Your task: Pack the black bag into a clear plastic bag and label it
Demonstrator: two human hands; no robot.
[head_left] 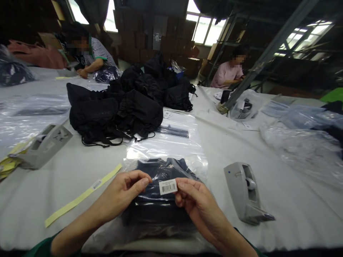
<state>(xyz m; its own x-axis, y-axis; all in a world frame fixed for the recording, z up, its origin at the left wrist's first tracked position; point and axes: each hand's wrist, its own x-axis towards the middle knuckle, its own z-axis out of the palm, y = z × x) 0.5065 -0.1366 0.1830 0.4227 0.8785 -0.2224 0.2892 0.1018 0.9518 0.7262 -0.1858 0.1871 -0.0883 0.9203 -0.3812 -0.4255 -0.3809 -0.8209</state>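
Between the thumb and fingers of my right hand [194, 196] is a small white barcode label [168, 186], pinched at its right edge. My left hand [124, 191] hovers just left of the label, thumb and index fingertips close together, with nothing visible between them. Beneath both hands lies a dark folded garment [160, 210] inside a clear plastic bag [200, 178]. A small round emblem shows through the plastic near its neckline. Left of my left hand, a yellow strip [80, 198] bearing another barcode label [96, 184] rests on the white table.
Grey tape dispensers stand at right [245, 192] and left [44, 146]. Black drawstring bags [128, 103] are piled beyond the garment. Clear plastic packaging [302, 146] covers the right side. Two people [98, 53] [226, 75] sit across the table, near a slanted metal post [268, 57].
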